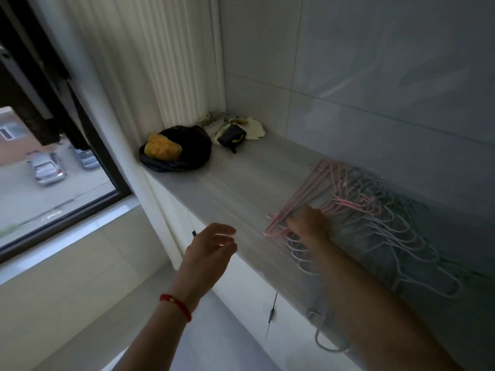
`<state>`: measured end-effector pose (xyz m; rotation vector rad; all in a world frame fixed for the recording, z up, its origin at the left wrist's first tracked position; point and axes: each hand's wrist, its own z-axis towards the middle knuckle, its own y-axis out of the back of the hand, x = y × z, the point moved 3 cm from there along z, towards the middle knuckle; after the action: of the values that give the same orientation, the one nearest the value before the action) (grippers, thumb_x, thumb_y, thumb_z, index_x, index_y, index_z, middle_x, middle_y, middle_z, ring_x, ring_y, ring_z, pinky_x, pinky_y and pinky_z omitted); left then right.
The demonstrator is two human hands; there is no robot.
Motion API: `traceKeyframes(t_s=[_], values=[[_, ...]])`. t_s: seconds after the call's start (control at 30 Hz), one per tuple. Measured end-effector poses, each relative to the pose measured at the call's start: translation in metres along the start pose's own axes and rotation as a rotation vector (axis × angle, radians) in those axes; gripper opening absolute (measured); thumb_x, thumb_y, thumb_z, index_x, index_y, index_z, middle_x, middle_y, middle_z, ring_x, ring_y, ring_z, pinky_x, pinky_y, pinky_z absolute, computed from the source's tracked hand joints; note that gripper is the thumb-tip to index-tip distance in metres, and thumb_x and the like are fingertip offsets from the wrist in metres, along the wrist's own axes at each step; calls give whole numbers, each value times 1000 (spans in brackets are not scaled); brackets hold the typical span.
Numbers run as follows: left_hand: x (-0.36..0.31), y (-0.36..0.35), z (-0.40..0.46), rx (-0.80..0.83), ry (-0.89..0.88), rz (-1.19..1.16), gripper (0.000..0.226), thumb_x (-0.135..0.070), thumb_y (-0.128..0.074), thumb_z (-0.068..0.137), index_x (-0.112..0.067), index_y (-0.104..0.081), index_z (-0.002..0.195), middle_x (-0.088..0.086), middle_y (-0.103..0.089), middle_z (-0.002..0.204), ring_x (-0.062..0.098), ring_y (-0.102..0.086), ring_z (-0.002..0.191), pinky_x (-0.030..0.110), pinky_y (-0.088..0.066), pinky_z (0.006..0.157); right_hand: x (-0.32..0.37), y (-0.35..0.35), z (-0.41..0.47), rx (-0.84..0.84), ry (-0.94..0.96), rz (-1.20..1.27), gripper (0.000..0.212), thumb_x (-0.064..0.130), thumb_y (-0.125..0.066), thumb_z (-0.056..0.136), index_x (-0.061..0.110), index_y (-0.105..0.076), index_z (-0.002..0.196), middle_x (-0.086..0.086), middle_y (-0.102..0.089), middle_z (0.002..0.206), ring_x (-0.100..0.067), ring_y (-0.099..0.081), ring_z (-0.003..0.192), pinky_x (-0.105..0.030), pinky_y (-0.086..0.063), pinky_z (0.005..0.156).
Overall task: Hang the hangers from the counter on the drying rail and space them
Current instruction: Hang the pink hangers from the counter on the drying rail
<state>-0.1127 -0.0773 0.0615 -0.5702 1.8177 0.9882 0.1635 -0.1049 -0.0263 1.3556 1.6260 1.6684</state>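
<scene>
Our right hand (308,223) gripped thin pink wire hangers (300,199), lifting them off the grey counter (241,178); beside that grip, our left hand (211,245) hovered loosely spread, empty.

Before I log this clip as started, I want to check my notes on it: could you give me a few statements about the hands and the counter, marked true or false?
1. The right hand grips pink hangers on the counter. True.
2. The left hand holds a hanger. False: it is open and holds nothing.
3. A black bag with a yellow sponge on it sits at the counter's far end. True.
4. The hangers hang from a rail. False: they lie in a pile on the counter.
5. A red band circles the right wrist. False: the left.
</scene>
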Motion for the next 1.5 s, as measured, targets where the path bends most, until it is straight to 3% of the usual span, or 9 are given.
traceKeyframes(t_s=[0.23, 0.37, 0.57, 0.7, 0.9, 0.97, 1.1, 1.33, 1.5], values=[[10, -6, -5, 51, 34, 1, 25, -11, -59, 99, -25, -65, 118, -3, -72, 109, 7, -67, 98, 21, -51, 71, -3, 22, -3, -235, -18, 553, 44, 32, -51, 93, -7, -71, 97, -29, -72, 99, -40, -70, 94, -36, -49, 71], [15, 4, -23, -4, 5, -14, 24, -11, -59, 97, -28, -68, 112, -2, -74, 104, 13, -69, 94, 33, -58, 77, 8, 38, -40, -182, 216, 832, 28, 12, -52, 93, 5, -71, 74, -10, -71, 66, -23, -67, 57, -39, -59, 59], [39, 13, -63, -19, 10, -150, 14, -31, -61, 99, -27, -69, 109, 1, -72, 114, 16, -68, 100, 41, -61, 86, 35, 33, -162, -47, 585, 780, 24, 19, -56, 101, 13, -62, 79, -3, -63, 64, -11, -60, 54, -27, -53, 54], [65, 9, -100, 116, 309, -541, 51, -60, -46, 100, -18, -61, 126, 6, -67, 121, 26, -68, 108, 50, -61, 89, 48, 3, -256, -196, 741, 616, 27, 28, -53, 102, 19, -53, 77, 9, -53, 56, -8, -53, 47, -15, -44, 47], [112, 22, -178, -71, 416, -817, 55, -63, -54, 91, -15, -75, 107, 7, -77, 95, 25, -72, 98, 37, -56, 78, 56, -75, -369, -136, 869, 502, 14, 27, -43, 101, 25, -52, 91, 16, -46, 86, -5, -51, 79, -19, -47, 69], [130, 34, -205, -175, 409, -798, 58, -68, -54, 90, -17, -77, 107, 9, -78, 100, 28, -73, 97, 44, -59, 83, 55, -79, -391, -56, 994, 532, 19, 30, -39, 104, 21, -56, 102, 10, -50, 104, -10, -51, 95, -28, -51, 80], [162, 66, -270, -344, 343, -687, 70, -77, -49, 87, -17, -76, 111, 8, -73, 92, 12, -50, 59, 25, -39, 51, 50, -76, -431, 129, 1117, 638, 36, 36, -32, 103, 20, -64, 104, 6, -52, 115, -10, -49, 112, -27, -45, 96], [209, 115, -455, -799, 446, -723, 66, -69, -38, 98, -16, -76, 111, 14, -79, 96, 11, -45, 49, 22, -28, 51, 61, -96, -545, 557, 1166, 873, 26, 27, -42, 97, 20, -66, 101, 6, -59, 103, 3, -56, 96, -6, -42, 81], [228, 138, -584, -1090, 506, -741, 65, -64, -37, 101, -12, -77, 106, 14, -80, 93, 12, -47, 49, 22, -31, 52, 53, -117, -655, 898, 1126, 945, 26, 29, -40, 96, 31, -66, 96, 5, -65, 105, -13, -62, 95, -37, -54, 82]])
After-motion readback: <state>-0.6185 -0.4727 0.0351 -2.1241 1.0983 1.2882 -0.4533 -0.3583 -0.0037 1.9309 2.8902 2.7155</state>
